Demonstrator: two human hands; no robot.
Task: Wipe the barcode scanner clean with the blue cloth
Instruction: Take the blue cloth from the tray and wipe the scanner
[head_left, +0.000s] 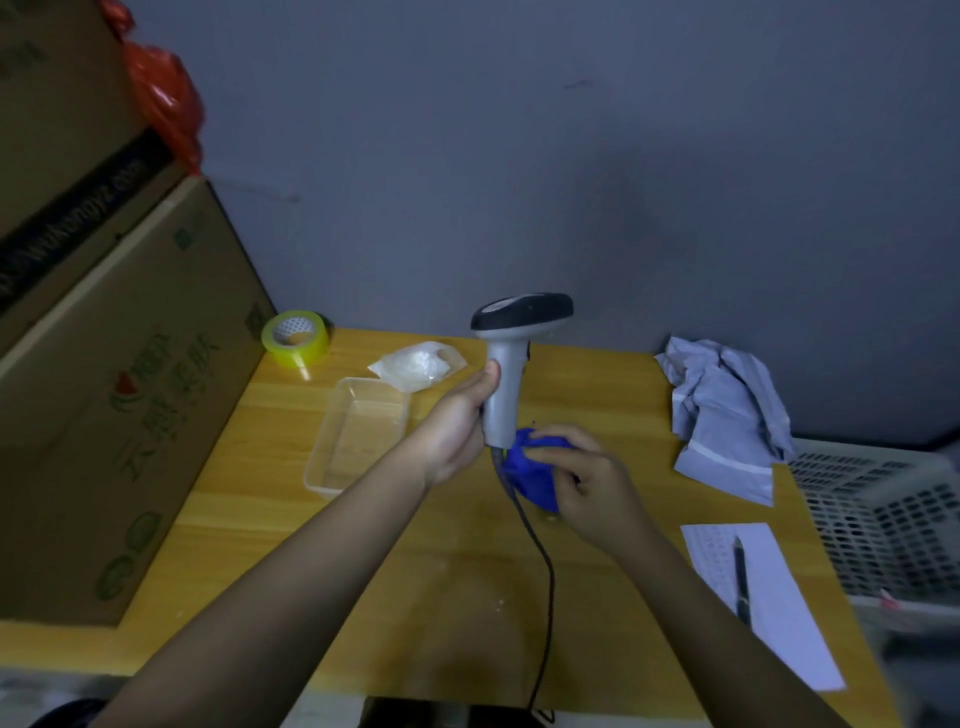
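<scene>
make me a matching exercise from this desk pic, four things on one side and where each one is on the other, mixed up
Things:
1. barcode scanner
2. blue cloth
3. pen
4. tape roll

Places:
A. lying on the white paper sheet
B. bunched in the right hand
C. at the table's back left corner, by the cardboard box
D. held upright by its handle in the left hand

Pairs: 1-D, 2-B, 3-A, 4-C
</scene>
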